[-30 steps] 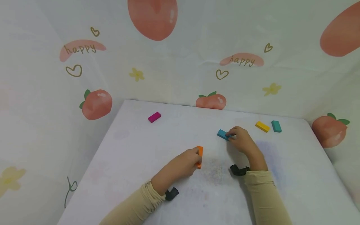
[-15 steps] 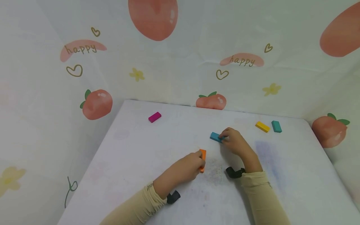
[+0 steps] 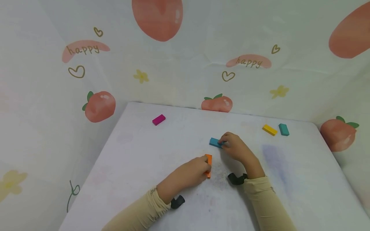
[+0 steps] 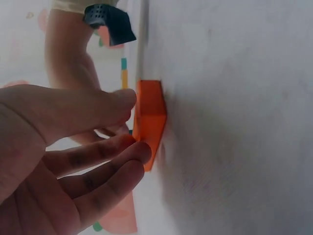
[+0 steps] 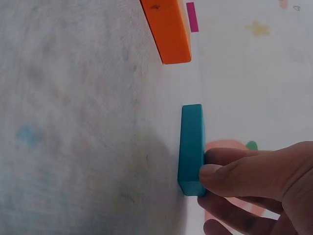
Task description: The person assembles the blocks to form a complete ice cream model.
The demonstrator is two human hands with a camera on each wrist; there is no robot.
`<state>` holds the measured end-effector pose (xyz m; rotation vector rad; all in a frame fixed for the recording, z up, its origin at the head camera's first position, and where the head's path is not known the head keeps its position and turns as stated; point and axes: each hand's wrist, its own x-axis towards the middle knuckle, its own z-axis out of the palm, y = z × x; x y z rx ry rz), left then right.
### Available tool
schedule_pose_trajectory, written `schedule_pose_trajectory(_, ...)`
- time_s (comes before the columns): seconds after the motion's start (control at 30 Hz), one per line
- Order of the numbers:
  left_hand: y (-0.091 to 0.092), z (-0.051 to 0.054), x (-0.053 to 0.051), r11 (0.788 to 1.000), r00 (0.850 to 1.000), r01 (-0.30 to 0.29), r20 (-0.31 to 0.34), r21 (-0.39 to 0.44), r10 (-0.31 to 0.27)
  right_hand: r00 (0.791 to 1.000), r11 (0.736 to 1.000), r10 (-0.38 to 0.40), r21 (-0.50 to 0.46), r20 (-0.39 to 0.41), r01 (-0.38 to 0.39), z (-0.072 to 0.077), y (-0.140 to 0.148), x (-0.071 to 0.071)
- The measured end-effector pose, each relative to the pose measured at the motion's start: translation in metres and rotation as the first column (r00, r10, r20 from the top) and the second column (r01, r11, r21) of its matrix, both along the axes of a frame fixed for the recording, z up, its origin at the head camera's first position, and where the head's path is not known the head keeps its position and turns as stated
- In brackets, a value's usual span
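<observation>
My left hand (image 3: 190, 172) holds an orange rectangular block (image 3: 209, 158) between thumb and fingers near the middle of the white table. In the left wrist view, the thumb and fingertips touch the near side of the orange block (image 4: 152, 100). My right hand (image 3: 236, 148) pinches the right end of a blue block (image 3: 214, 142), just beyond the orange one. The blue block (image 5: 191, 139) lies on the table in the right wrist view, thumb on one face and fingers partly hidden behind. A gap separates the two blocks.
A magenta block (image 3: 159, 119) lies at the back left of the table. At the back right, a yellow block (image 3: 269, 130) and a teal block (image 3: 284, 129) lie side by side. A printed cloth wall (image 3: 179, 73) rises behind the table.
My right hand has slid the blue block leftward and slightly nearer. My left hand shifted a little right and nearer with the orange block, then stayed almost still.
</observation>
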<state>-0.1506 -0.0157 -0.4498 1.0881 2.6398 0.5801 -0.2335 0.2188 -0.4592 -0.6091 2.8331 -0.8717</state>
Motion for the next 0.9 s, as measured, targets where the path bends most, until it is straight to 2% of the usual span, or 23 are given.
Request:
schedule_pose_trajectory(0.17, -0.009, 0.006, -0.011, 0.999, 0.999, -0.039, 0.029, 0.037, 0.038, 0.999, 0.999, 0.032, 0.003, 0.007, -0.032, 0.0, -0.005, 0.002)
schedule_pose_trajectory(0.37, -0.012, 0.016, -0.034, 0.987, 0.995, -0.09, 0.052, 0.134, 0.084, 0.999, 0.999, 0.05, 0.018, 0.015, -0.05, 0.003, -0.008, 0.003)
schedule_pose_trajectory(0.5, -0.008, 0.011, -0.054, 0.978, 0.995, -0.1, 0.042, 0.181, 0.094, 0.997, 0.997, 0.07, 0.008, 0.009, -0.07, 0.005, -0.01, 0.004)
schedule_pose_trajectory(0.63, -0.001, 0.004, -0.07, 0.978, 0.994, -0.106, 0.014, 0.178, 0.106, 0.995, 0.995, 0.097, 0.001, -0.008, -0.097, 0.005, -0.011, 0.005)
schedule_pose_trajectory(0.9, 0.01, -0.005, -0.088, 0.988, 0.995, -0.099, 0.0, 0.116, 0.1, 0.993, 0.993, 0.114, -0.004, -0.034, -0.114, 0.002, -0.011, 0.004)
